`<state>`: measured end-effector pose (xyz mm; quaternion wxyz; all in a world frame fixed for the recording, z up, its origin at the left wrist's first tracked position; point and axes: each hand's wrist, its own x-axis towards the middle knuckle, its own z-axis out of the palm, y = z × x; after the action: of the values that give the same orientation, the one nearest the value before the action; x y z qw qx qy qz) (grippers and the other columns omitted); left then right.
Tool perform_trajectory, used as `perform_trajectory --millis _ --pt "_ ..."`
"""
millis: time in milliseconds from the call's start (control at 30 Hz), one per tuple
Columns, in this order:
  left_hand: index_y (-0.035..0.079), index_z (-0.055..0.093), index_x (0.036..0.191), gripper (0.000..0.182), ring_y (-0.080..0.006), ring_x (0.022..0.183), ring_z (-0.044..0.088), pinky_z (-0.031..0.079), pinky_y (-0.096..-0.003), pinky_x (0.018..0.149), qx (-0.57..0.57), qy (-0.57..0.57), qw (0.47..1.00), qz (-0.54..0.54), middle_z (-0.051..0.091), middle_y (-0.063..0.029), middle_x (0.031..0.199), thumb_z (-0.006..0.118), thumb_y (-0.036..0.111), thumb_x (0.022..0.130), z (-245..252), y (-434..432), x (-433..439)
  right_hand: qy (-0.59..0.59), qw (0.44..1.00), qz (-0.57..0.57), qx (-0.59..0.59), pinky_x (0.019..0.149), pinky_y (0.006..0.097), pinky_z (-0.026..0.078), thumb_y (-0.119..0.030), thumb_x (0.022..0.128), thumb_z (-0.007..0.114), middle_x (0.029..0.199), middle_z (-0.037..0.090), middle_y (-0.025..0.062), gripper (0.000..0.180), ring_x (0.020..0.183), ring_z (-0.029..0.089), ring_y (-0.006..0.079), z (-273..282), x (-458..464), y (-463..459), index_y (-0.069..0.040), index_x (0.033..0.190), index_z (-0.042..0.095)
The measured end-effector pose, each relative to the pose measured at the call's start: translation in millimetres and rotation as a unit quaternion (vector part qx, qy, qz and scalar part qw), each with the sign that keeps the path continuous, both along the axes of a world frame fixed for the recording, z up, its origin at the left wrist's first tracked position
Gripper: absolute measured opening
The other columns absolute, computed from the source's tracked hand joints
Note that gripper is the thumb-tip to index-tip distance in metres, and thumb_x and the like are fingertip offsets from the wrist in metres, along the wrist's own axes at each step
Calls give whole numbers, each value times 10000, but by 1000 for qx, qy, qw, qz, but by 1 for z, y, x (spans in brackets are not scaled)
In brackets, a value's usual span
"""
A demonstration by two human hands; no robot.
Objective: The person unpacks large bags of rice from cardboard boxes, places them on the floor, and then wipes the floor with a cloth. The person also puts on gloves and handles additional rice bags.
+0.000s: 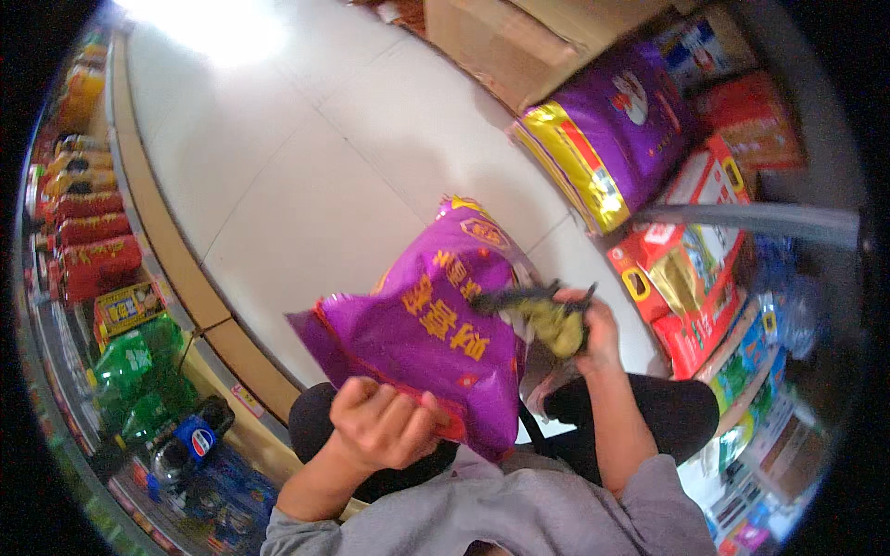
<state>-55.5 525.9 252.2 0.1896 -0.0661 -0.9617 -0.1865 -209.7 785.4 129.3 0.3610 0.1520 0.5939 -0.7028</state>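
Observation:
A large purple woven sack with yellow printing stands before me, between my knees. My left hand is closed on its top edge, where a red strip runs. In my right hand is a small bundle, yellow-green with dark strap-like or handle-like parts; its exact kind is unclear. The bundle lies against the right side of the sack. My right palm and part of the fingers are hidden behind the bundle. The sack's contents do not show.
At left, a store shelf holds green bottles, a Pepsi bottle and red packets. At right lie another purple sack, red bags and a cardboard box. Pale floor tiles lie ahead.

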Motion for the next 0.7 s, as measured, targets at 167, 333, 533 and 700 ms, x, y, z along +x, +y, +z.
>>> perform_trajectory --millis 167,333,533,700 --pt "139 398 506 299 -158 417 384 266 -342 505 -10 23 1000 11 351 4 465 641 36 646 22 -7 -77 85 950 -203 -221 1087 460 344 -397 908 450 1409 449 143 601 1294 443 318 57 3 4 -13 1370 435" --pt "105 626 557 53 -273 501 539 443 -355 577 1 62 998 29 585 -77 560 673 95 535 26 -15 -167 198 922 -180 -279 1119 458 288 -374 854 446 1447 389 181 687 1321 409 329 83 0 -18 -35 1442 337" --pt "20 626 641 119 -371 591 563 476 -416 604 28 -123 979 162 568 -194 604 635 111 566 36 -21 -232 553 811 -182 62 986 394 380 -166 922 415 1218 553 227 396 1138 530 325 22 -19 -72 22 1250 534" --pt "15 620 656 136 -393 592 549 464 -423 593 7 -92 981 173 562 -219 621 617 139 600 25 -51 -245 356 876 -267 -183 961 358 426 -334 986 450 1201 549 102 487 1082 542 223 -102 -33 -62 14 1326 422"
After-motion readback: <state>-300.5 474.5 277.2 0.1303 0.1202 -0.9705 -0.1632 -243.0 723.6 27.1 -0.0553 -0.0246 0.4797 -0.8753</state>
